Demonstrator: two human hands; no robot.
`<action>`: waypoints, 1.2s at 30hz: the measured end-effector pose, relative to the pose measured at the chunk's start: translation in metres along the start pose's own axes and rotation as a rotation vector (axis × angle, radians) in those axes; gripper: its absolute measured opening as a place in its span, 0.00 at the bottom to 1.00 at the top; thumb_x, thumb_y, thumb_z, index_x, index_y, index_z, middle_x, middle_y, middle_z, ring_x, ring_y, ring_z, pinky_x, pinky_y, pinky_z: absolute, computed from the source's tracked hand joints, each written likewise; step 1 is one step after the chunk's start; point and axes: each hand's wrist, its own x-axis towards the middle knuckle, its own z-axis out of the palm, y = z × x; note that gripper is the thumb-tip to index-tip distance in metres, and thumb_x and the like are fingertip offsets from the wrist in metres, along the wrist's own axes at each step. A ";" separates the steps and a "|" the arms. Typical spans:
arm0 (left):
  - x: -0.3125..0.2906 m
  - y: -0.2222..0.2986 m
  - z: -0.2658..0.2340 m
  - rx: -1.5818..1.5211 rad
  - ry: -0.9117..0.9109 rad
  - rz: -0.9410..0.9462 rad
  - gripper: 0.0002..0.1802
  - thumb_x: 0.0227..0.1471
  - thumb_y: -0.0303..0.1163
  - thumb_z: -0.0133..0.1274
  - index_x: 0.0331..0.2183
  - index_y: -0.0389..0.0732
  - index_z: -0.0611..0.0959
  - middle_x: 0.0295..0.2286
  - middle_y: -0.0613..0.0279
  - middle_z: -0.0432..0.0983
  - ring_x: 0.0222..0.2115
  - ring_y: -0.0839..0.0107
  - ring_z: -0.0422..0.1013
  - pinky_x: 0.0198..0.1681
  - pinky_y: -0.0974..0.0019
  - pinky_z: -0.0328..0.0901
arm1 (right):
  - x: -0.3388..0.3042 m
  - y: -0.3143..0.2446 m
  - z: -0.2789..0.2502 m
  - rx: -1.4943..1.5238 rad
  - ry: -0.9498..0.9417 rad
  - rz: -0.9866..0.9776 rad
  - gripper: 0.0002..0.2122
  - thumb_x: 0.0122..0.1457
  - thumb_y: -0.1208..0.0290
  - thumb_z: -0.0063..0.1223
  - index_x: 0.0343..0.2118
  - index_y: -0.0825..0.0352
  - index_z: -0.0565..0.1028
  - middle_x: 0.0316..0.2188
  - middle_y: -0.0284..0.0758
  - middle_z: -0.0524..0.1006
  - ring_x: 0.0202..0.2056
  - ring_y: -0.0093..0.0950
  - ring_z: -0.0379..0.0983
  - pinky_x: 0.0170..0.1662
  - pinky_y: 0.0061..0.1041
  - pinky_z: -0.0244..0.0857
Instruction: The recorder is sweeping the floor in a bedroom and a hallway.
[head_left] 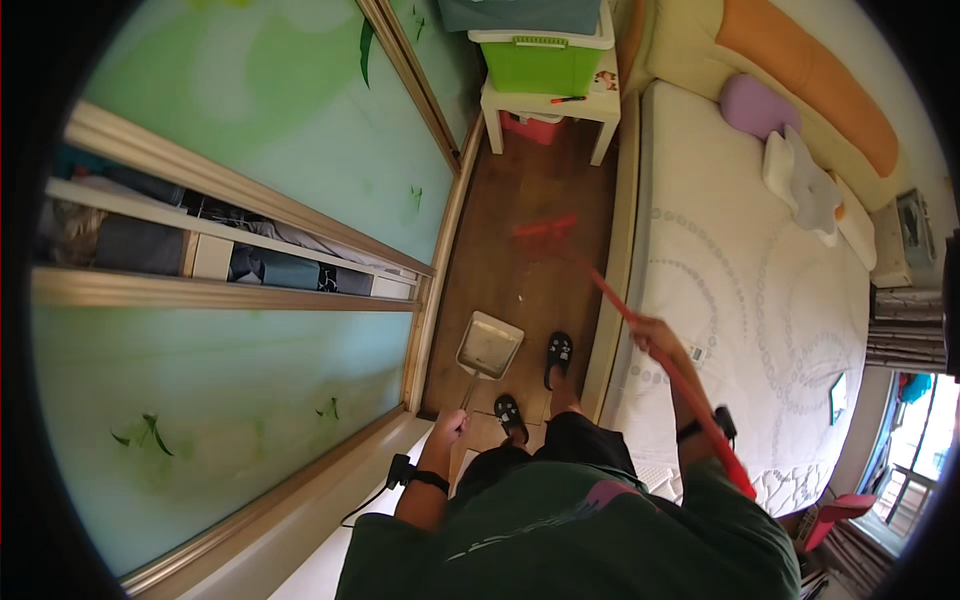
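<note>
My right hand (654, 336) is closed round the red handle of a broom (690, 392). The broom's head, blurred by motion, is over the wooden floor (510, 185) ahead of me, between the wardrobe and the bed. In my left hand (453, 424) is the thin handle of a whitish dustpan (490, 345), whose pan is at floor level in front of my feet. A tiny pale scrap (520, 297) lies on the floor between the broom head and the pan. Dark clogs (559, 352) are on my feet.
Sliding wardrobe doors (250, 370) stand on the left, with folded clothes showing in a gap. A bed (750, 290) with pillows fills the right. At the far end a white table (550, 105) carries a green storage box (545, 70); a red box (532, 127) sits under it.
</note>
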 end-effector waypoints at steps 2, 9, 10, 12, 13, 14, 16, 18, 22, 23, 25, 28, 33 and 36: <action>0.014 0.006 0.006 0.023 0.083 -0.044 0.07 0.46 0.20 0.48 0.19 0.32 0.74 0.15 0.58 0.67 0.11 0.73 0.60 0.14 0.70 0.54 | 0.067 -0.034 -0.015 0.021 -0.049 0.008 0.11 0.61 0.67 0.52 0.41 0.69 0.74 0.18 0.28 0.70 0.15 0.16 0.65 0.17 0.17 0.60; 0.050 0.024 0.039 -0.015 0.193 -0.162 0.05 0.47 0.20 0.47 0.21 0.34 0.73 0.16 0.58 0.66 0.12 0.73 0.61 0.14 0.70 0.54 | 0.153 -0.047 -0.010 0.070 -0.068 0.157 0.12 0.61 0.67 0.52 0.43 0.68 0.73 0.18 0.29 0.70 0.15 0.15 0.64 0.15 0.16 0.58; 0.055 0.027 0.045 -0.022 0.193 -0.173 0.04 0.47 0.20 0.47 0.22 0.34 0.73 0.16 0.58 0.66 0.12 0.72 0.61 0.14 0.70 0.54 | 0.146 -0.035 -0.010 -0.073 -0.030 0.232 0.11 0.60 0.67 0.51 0.42 0.68 0.73 0.17 0.30 0.70 0.15 0.16 0.64 0.15 0.16 0.59; 0.063 0.033 0.054 -0.029 0.183 -0.190 0.04 0.47 0.20 0.46 0.22 0.34 0.73 0.16 0.58 0.66 0.13 0.72 0.61 0.14 0.70 0.54 | 0.114 -0.006 -0.015 -0.071 -0.100 0.285 0.10 0.60 0.68 0.50 0.40 0.68 0.73 0.17 0.32 0.70 0.14 0.17 0.65 0.14 0.17 0.58; 0.066 0.036 0.058 -0.034 0.181 -0.197 0.04 0.47 0.20 0.46 0.23 0.34 0.73 0.16 0.58 0.66 0.13 0.72 0.61 0.14 0.70 0.54 | 0.096 0.005 -0.018 -0.042 -0.157 0.261 0.11 0.60 0.69 0.50 0.41 0.69 0.73 0.18 0.32 0.71 0.14 0.17 0.64 0.14 0.18 0.58; 0.070 0.039 0.061 -0.037 0.178 -0.203 0.04 0.47 0.20 0.46 0.23 0.35 0.73 0.17 0.58 0.66 0.13 0.72 0.61 0.14 0.70 0.54 | 0.079 0.013 -0.019 -0.092 -0.101 0.333 0.12 0.60 0.70 0.50 0.43 0.70 0.73 0.18 0.32 0.71 0.14 0.17 0.64 0.14 0.18 0.58; 0.076 0.044 0.066 -0.040 0.172 -0.216 0.03 0.48 0.20 0.46 0.24 0.35 0.73 0.17 0.57 0.66 0.13 0.72 0.61 0.14 0.70 0.54 | 0.039 0.019 -0.018 0.037 -0.108 0.371 0.20 0.59 0.72 0.51 0.55 0.70 0.68 0.21 0.33 0.71 0.14 0.17 0.63 0.14 0.17 0.58; 0.080 0.045 0.067 -0.047 0.169 -0.224 0.03 0.48 0.20 0.46 0.24 0.35 0.73 0.17 0.57 0.66 0.13 0.72 0.62 0.13 0.70 0.54 | -0.005 0.016 -0.013 0.103 -0.094 0.306 0.20 0.59 0.72 0.51 0.55 0.70 0.68 0.21 0.34 0.71 0.14 0.17 0.63 0.14 0.16 0.57; 0.083 0.037 0.065 -0.078 0.181 -0.252 0.03 0.48 0.20 0.45 0.25 0.36 0.73 0.18 0.57 0.66 0.14 0.71 0.62 0.13 0.70 0.54 | -0.042 -0.018 -0.021 0.135 0.032 0.297 0.20 0.60 0.73 0.51 0.55 0.71 0.68 0.21 0.34 0.72 0.14 0.16 0.64 0.14 0.15 0.57; 0.084 0.034 0.064 -0.086 0.187 -0.257 0.03 0.48 0.20 0.45 0.26 0.36 0.73 0.18 0.57 0.66 0.14 0.71 0.62 0.13 0.70 0.54 | -0.035 -0.026 -0.027 0.077 0.041 0.249 0.20 0.60 0.72 0.50 0.56 0.70 0.67 0.22 0.34 0.72 0.13 0.15 0.63 0.14 0.14 0.57; 0.085 0.027 0.062 -0.097 0.189 -0.268 0.03 0.48 0.20 0.45 0.26 0.36 0.73 0.18 0.57 0.65 0.15 0.71 0.62 0.13 0.70 0.54 | -0.003 -0.035 -0.036 0.100 0.020 0.145 0.19 0.62 0.70 0.50 0.55 0.69 0.68 0.21 0.32 0.70 0.13 0.14 0.62 0.14 0.12 0.57; 0.089 0.018 0.060 -0.120 0.199 -0.285 0.03 0.49 0.20 0.45 0.27 0.37 0.73 0.19 0.57 0.65 0.15 0.71 0.62 0.13 0.70 0.54 | 0.056 -0.020 -0.040 0.362 0.025 0.194 0.16 0.63 0.66 0.49 0.50 0.68 0.68 0.21 0.29 0.67 0.14 0.13 0.60 0.13 0.09 0.56; 0.099 0.010 0.062 -0.178 0.220 -0.314 0.04 0.49 0.19 0.44 0.29 0.38 0.72 0.20 0.56 0.65 0.16 0.70 0.63 0.13 0.70 0.54 | 0.024 0.077 0.006 0.583 0.025 0.397 0.08 0.63 0.66 0.48 0.36 0.66 0.67 0.21 0.30 0.67 0.14 0.13 0.59 0.11 0.10 0.55; 0.110 0.009 0.067 -0.212 0.215 -0.326 0.05 0.50 0.19 0.44 0.30 0.38 0.72 0.20 0.56 0.65 0.16 0.70 0.63 0.13 0.70 0.54 | -0.034 0.109 0.046 0.670 -0.030 0.529 0.10 0.64 0.66 0.47 0.40 0.68 0.67 0.21 0.31 0.68 0.13 0.15 0.59 0.11 0.11 0.56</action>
